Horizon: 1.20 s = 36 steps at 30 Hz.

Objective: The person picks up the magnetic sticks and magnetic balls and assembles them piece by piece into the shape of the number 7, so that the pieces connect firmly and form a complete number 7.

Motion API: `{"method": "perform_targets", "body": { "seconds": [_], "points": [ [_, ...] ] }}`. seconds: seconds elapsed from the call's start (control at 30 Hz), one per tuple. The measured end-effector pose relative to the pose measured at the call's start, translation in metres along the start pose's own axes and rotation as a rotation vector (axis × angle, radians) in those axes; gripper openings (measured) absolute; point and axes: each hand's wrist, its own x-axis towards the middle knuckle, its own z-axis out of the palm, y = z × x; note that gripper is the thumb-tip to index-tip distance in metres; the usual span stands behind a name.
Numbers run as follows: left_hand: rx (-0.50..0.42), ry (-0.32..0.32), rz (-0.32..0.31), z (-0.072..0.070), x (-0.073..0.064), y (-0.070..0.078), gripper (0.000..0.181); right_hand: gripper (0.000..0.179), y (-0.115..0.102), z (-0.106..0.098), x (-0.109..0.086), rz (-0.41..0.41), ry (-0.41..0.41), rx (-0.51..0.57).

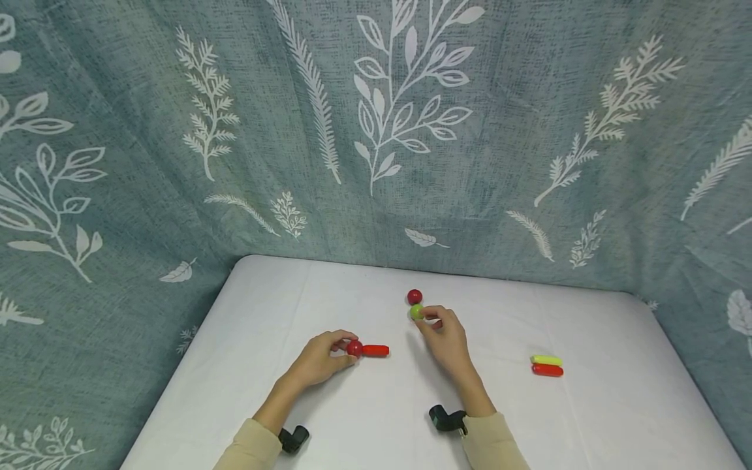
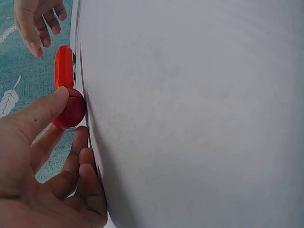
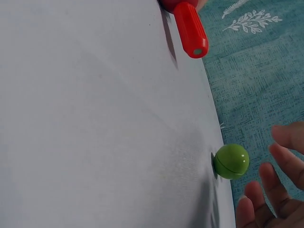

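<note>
My left hand [image 1: 320, 358] pinches a dark red ball [image 2: 72, 113] between thumb and fingers. A bright red ribbed handle [image 1: 376, 350] meets that ball end to end, like a small maraca, and points to the right. My right hand [image 1: 448, 339] is beside a green ball [image 3: 231, 161] on the white table. In the right wrist view its fingers are spread and apart from the green ball, which has a seam round it. Just behind the green ball sits a second dark red ball [image 1: 414, 297].
To the right on the white table [image 1: 623, 405] lie a yellow-green handle [image 1: 547, 360] and a red handle [image 1: 548, 370], side by side. A blue-green leaf-patterned curtain [image 1: 352, 215] hangs behind the table's far edge. A black wrist camera [image 1: 446, 419] is on the right wrist.
</note>
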Motion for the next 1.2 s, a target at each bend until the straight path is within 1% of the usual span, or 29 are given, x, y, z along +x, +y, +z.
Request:
{"method": "perform_targets", "body": {
  "seconds": [0.27,0.47,0.57,0.7,0.9,1.1,1.2],
  "points": [
    [0.0,-0.001,0.001,0.0,0.0,0.0,0.036,0.032,0.005,0.004,0.014,0.158,0.045,0.089],
    [0.001,0.002,0.003,0.0,0.001,0.0,0.036,0.036,0.011,0.01,0.018,0.212,0.067,0.14],
    [0.003,0.002,0.004,0.0,0.001,-0.001,0.035,0.038,0.015,0.013,0.017,0.208,0.07,0.13],
    [0.008,0.001,0.007,0.0,0.001,-0.001,0.035,0.039,0.02,0.017,0.016,0.181,0.077,0.095],
    [0.007,-0.001,0.008,0.001,0.001,-0.001,0.036,0.039,0.021,0.021,0.015,0.163,0.08,0.044],
    [0.017,-0.001,-0.005,0.0,0.001,-0.002,0.036,0.039,0.022,0.025,0.014,0.11,0.079,-0.032],
    [0.017,-0.002,-0.014,0.0,0.001,-0.002,0.036,0.038,0.021,0.025,0.013,0.09,0.084,-0.048]
  ]
}}
